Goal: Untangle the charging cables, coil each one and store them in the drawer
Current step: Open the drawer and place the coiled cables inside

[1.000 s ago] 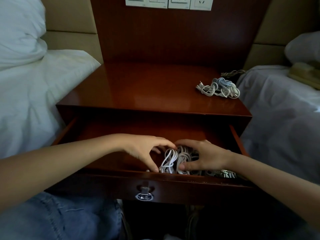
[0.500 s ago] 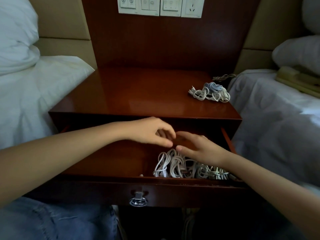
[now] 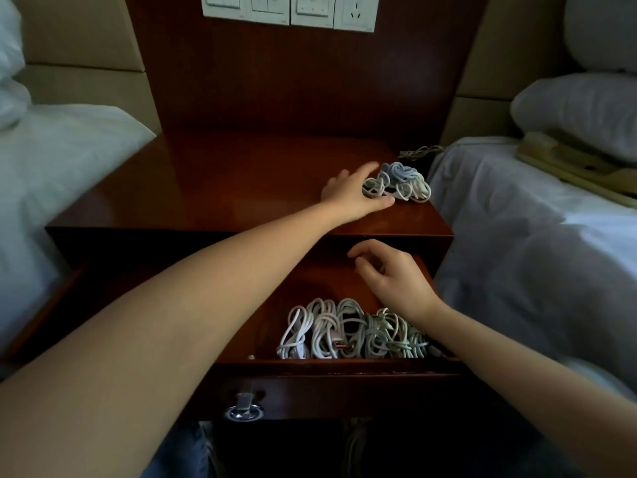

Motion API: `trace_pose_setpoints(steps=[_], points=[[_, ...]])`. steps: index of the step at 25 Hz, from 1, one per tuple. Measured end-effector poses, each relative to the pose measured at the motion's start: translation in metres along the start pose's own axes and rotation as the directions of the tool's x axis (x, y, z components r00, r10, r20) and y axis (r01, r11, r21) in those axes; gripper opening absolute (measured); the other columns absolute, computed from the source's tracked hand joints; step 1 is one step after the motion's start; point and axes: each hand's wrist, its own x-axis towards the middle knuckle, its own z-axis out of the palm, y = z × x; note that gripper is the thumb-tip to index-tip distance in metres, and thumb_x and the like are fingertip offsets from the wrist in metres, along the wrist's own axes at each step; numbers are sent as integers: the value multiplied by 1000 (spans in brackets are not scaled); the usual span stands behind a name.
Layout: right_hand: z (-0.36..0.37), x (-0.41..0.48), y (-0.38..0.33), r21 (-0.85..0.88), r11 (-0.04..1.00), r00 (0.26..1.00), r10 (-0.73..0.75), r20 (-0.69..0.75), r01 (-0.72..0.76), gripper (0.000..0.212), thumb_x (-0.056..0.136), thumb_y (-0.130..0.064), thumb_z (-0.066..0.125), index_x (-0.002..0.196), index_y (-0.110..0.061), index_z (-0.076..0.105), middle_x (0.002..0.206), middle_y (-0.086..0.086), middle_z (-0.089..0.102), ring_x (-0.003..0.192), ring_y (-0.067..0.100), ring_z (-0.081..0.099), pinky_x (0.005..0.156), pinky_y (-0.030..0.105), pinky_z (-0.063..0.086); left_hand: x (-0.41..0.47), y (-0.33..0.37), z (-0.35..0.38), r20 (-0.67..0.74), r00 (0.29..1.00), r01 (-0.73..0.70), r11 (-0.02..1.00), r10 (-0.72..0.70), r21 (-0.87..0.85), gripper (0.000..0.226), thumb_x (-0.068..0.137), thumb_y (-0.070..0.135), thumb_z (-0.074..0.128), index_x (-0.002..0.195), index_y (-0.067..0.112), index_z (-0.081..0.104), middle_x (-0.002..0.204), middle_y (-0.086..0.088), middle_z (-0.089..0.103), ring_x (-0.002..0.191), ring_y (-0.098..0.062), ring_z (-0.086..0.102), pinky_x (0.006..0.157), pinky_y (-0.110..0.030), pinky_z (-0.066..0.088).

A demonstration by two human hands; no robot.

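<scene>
While coiled cables (image 3: 348, 331) lie in the drawer (image 3: 310, 369), my left hand (image 3: 348, 194) spreads around the tangled bunch (image 3: 401, 182), right hand (image 3: 393, 281) relaxed.

Blurred fingers, covered cables, a cropped panel
The left hand (image 3: 348, 194) blurs at its fingers, so whether it grips the tangled cables (image 3: 403, 182) is unclear; the right forearm (image 3: 499, 357) covers the right end of the coiled cables (image 3: 341, 332), the left forearm (image 3: 206, 298) hides the drawer (image 3: 337, 369) on its left, and the top edge crops the switch panel (image 3: 289, 12)
</scene>
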Motion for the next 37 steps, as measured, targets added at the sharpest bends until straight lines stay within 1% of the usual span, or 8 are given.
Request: trace_pose_setpoints(steps=[3, 8, 14, 18, 23, 26, 31, 37], points=[[2, 0, 0, -7, 1000, 999, -11, 32, 11, 16, 92, -9, 52, 99, -17, 64, 68, -12, 56, 54, 5, 49, 55, 22, 38, 6, -7, 0, -82, 994, -71, 997, 68, -43, 46, 82, 41, 67, 123, 25, 53, 125, -7, 54, 116, -26, 50, 93, -35, 40], [3, 1, -1, -52, 998, 995, -41, 86, 46, 20, 92, -8, 51, 92, -24, 62, 71, -6, 59, 57, 8, 51, 53, 19, 37, -14, -19, -17, -68, 978, -205, 956, 195, -211, 30, 87, 18, 65, 113, 11, 53, 116, -8, 57, 107, -23, 57, 93, -37, 47], [7, -1, -3, 0, 999, 981, -41, 189, 41, 18, 90, -9, 55, 99, -23, 61, 85, -7, 61, 68, 4, 54, 64, 16, 41, -104, -47, -64, 62, 908, -373, 867, 415, -330, 28, 90, 13, 59, 113, 25, 48, 121, 13, 48, 119, -4, 49, 97, -25, 47], [17, -5, -13, -43, 996, 914, -59, 401, 83, 29, 90, -22, 61, 118, -18, 56, 109, -1, 60, 95, 9, 58, 87, 25, 46, -170, -81, -80, 278, 870, -304, 887, 407, -349, 35, 92, 28, 52, 114, 49, 34, 132, 21, 40, 124, 7, 44, 103, -20, 41], [24, -7, -20, -271, 941, 814, -7, 581, 202, 61, 90, -45, 53, 144, -28, 30, 147, -8, 36, 137, 12, 28, 107, 27, 16, -183, -114, -76, 425, 854, -253, 953, 301, -168, 39, 92, 18, 58, 114, 44, 40, 115, 16, 55, 108, 0, 57, 95, -29, 49], [27, -8, -20, -332, 903, 758, 10, 652, 274, 67, 90, -50, 50, 147, -27, 23, 151, -7, 30, 139, 13, 23, 108, 29, 13, -179, -125, -70, 498, 815, -313, 948, 298, -55, 39, 85, 18, 69, 119, 28, 52, 115, 14, 51, 104, -3, 56, 90, -24, 51], [34, -8, -18, -384, 878, 759, 36, 650, 287, 77, 85, -61, 47, 148, -28, 19, 151, -6, 29, 138, 16, 26, 111, 33, 15, -182, -116, -65, 544, 784, -177, 948, 299, -266, 44, 78, 4, 74, 118, 14, 62, 105, 3, 55, 92, -7, 61, 85, -18, 51], [36, -6, -20, -366, 880, 718, 41, 695, 303, 65, 87, -60, 43, 145, -44, 18, 150, -6, 27, 138, 18, 22, 112, 39, 11, -179, -114, -65, 558, 779, -113, 939, 286, -324, 18, 85, 6, 67, 99, 16, 72, 80, 22, 65, 77, -4, 62, 76, -19, 48]])
